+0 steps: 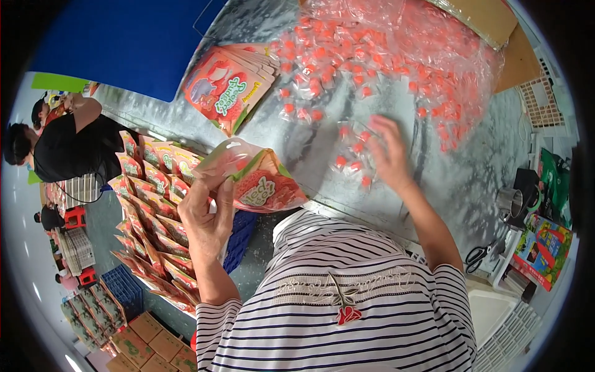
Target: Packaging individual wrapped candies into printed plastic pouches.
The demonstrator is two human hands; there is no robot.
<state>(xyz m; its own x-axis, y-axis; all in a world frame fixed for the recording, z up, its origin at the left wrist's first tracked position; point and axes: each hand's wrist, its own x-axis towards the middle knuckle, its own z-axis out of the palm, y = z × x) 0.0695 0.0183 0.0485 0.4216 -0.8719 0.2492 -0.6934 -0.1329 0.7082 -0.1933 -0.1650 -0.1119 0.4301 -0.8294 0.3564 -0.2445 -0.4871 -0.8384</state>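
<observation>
My left hand (207, 211) pinches the edge of a red and green printed pouch (263, 186), held up in front of me with its top spread apart. My right hand (392, 152) is over the grey table, fingers stretched out and slightly blurred, beside a few small clear packets (354, 162) with red pieces inside. Farther back lies a large spread of the same packets (372, 62). A fanned stack of flat pouches (230, 87) rests on the table to the left of that spread.
Rows of upright pouches (155, 217) fill a crate at my left. A blue panel (124, 43) covers the far left. Cardboard (483, 18) lies at the back right; scissors (477, 257) and a metal cup (509, 201) are at the right edge. Another person (74, 142) is at far left.
</observation>
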